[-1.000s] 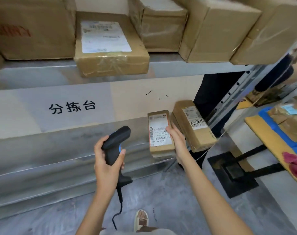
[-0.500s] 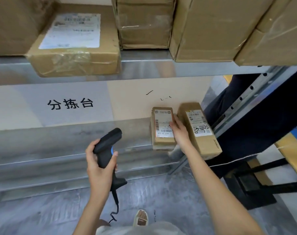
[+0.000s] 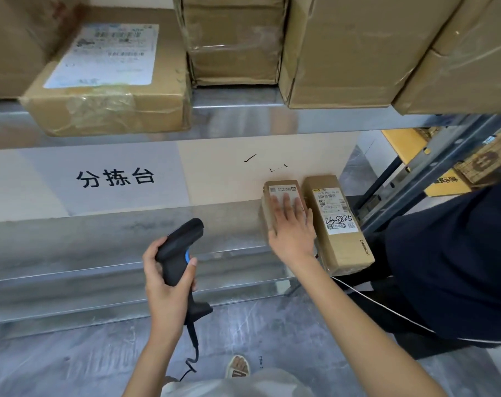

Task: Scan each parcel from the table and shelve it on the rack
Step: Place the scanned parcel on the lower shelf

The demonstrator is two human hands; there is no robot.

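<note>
Two slim parcels sat side by side on the lower shelf (image 3: 129,239), the right hand (image 3: 292,227) pressing flat-fingered on the left parcel (image 3: 267,213) while the left hand (image 3: 166,285) gripped the scanner (image 3: 177,253); a careless push might nudge the neighbouring parcel (image 3: 341,239), already overhanging, off the edge.

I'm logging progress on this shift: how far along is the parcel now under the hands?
Looks done: a labelled parcel with handwritten digits already lies on the lower shelf. In hand: the right hand presses flat on a small parcel lying beside it, while the left hand grips the scanner. Left: releasing it; the table's remaining parcels are out of view.
</note>
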